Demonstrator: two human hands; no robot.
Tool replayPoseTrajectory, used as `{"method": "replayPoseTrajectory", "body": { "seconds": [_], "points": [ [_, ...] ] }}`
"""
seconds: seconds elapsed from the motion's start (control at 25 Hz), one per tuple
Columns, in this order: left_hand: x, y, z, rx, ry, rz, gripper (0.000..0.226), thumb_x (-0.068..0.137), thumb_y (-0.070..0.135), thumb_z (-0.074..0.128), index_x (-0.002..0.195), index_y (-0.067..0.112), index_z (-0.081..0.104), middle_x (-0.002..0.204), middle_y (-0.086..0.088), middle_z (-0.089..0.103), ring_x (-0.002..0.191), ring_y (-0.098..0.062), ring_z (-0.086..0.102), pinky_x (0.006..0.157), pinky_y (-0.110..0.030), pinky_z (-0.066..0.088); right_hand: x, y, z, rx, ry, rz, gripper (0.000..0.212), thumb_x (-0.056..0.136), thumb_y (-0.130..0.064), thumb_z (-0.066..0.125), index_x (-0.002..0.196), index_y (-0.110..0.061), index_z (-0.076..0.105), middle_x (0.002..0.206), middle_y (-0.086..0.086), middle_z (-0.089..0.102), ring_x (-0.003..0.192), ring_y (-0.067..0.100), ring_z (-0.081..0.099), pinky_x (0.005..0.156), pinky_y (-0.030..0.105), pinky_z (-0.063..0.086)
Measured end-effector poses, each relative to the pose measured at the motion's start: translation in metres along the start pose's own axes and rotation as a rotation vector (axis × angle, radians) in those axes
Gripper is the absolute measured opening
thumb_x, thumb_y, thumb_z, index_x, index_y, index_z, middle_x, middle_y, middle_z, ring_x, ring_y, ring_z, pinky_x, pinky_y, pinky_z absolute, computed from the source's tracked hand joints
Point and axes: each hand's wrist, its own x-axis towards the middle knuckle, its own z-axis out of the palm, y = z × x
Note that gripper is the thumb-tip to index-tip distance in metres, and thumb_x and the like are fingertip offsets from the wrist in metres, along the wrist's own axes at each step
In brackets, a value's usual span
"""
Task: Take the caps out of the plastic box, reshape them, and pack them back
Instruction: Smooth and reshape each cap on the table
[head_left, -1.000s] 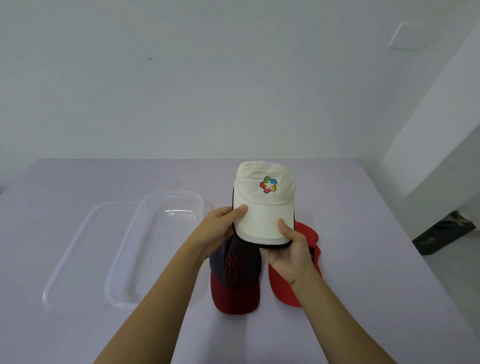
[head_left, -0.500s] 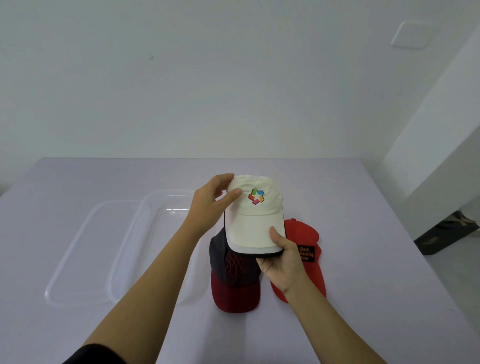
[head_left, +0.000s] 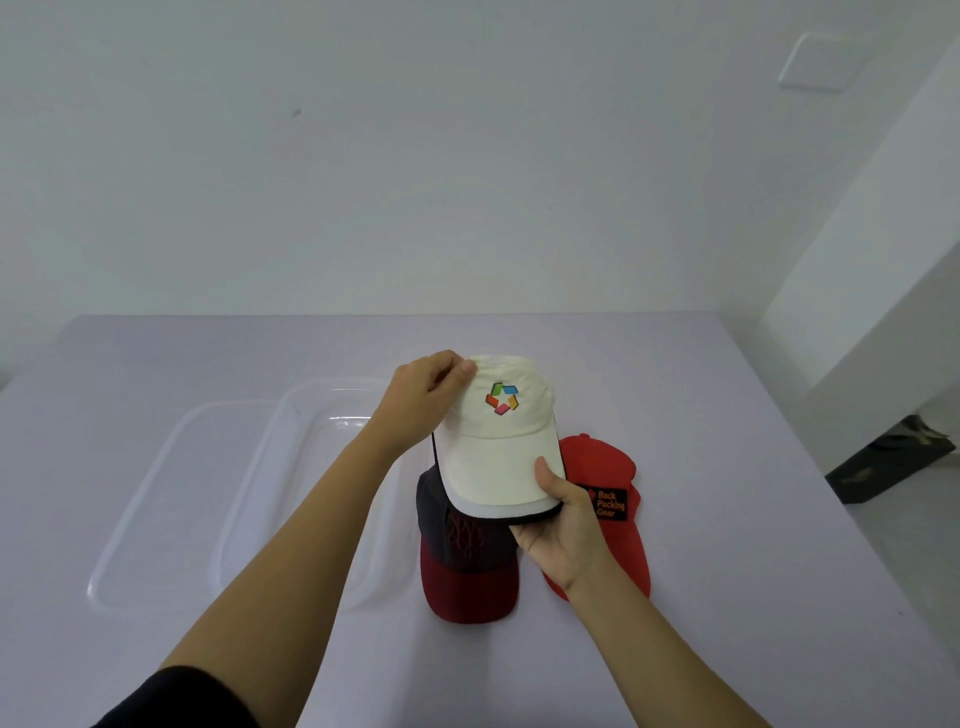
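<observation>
I hold a cream white cap (head_left: 498, 447) with a multicoloured logo above the table. My left hand (head_left: 421, 400) grips the left side of its crown, thumb on top. My right hand (head_left: 563, 525) pinches the front right of its brim, thumb on top. Under it on the table lie a dark grey cap with a dark red brim (head_left: 467, 561) and a bright red cap (head_left: 608, 499) with a black patch, side by side. The clear plastic box (head_left: 291, 488) stands empty to the left of the caps.
A clear lid (head_left: 156, 499) lies flat beside the box on its left. The lilac table (head_left: 727, 519) ends at the right, where the floor and a dark object (head_left: 893, 457) show. A white wall stands behind the table.
My left hand moved from the brim's left side up to the crown. The white cap shifted a little left and down, tilting. My right hand kept its hold on the brim.
</observation>
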Motion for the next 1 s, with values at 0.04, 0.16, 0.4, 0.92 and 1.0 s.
{"method": "replayPoseTrajectory", "body": {
  "seconds": [0.04, 0.16, 0.4, 0.92, 1.0],
  "points": [
    [0.0, 0.002, -0.001, 0.003, -0.001, 0.001, 0.027, 0.097, 0.031, 0.046, 0.086, 0.011, 0.059, 0.074, 0.002, 0.057, 0.064, -0.007, 0.047, 0.06, -0.019, 0.036, -0.001, 0.0, 0.002, -0.009, -0.004, 0.002, 0.061, 0.041, -0.01, 0.092, 0.099, -0.002, 0.073, 0.109, 0.019, 0.07, 0.094, 0.033, 0.07, 0.067, 0.04, 0.06],
    [0.0, 0.007, -0.005, -0.085, -0.028, 0.042, 0.016, 0.093, 0.031, 0.056, 0.097, 0.017, 0.052, 0.076, 0.002, 0.059, 0.066, -0.006, 0.052, 0.057, -0.013, 0.041, -0.003, -0.002, 0.005, -0.043, 0.031, -0.017, 0.036, 0.073, -0.011, 0.067, 0.108, -0.004, 0.065, 0.106, 0.016, 0.071, 0.092, 0.03, 0.071, 0.071, 0.04, 0.06],
    [0.008, 0.008, -0.002, 0.08, 0.006, 0.036, 0.018, 0.09, 0.033, 0.06, 0.092, 0.016, 0.065, 0.097, -0.004, 0.062, 0.087, -0.014, 0.054, 0.068, -0.015, 0.04, -0.002, -0.001, 0.01, -0.059, 0.042, -0.033, 0.034, 0.07, -0.011, 0.067, 0.103, -0.006, 0.067, 0.104, 0.016, 0.072, 0.091, 0.03, 0.071, 0.074, 0.04, 0.06],
    [0.017, 0.018, -0.006, 0.221, -0.208, 0.003, 0.021, 0.088, 0.042, 0.058, 0.096, 0.022, 0.063, 0.08, 0.011, 0.06, 0.077, -0.008, 0.057, 0.064, -0.017, 0.041, 0.0, 0.0, 0.007, -0.233, 0.062, -0.017, 0.041, 0.073, -0.009, 0.064, 0.113, -0.011, 0.062, 0.108, 0.01, 0.072, 0.097, 0.025, 0.069, 0.075, 0.037, 0.06],
    [0.017, 0.021, -0.007, 0.228, -0.262, 0.016, 0.021, 0.092, 0.036, 0.054, 0.086, 0.018, 0.062, 0.072, 0.009, 0.057, 0.073, -0.011, 0.056, 0.061, -0.017, 0.039, 0.0, 0.002, 0.006, -0.248, 0.059, -0.01, 0.042, 0.072, -0.009, 0.064, 0.113, -0.011, 0.062, 0.108, 0.01, 0.072, 0.097, 0.025, 0.068, 0.073, 0.037, 0.06]
  ]
}}
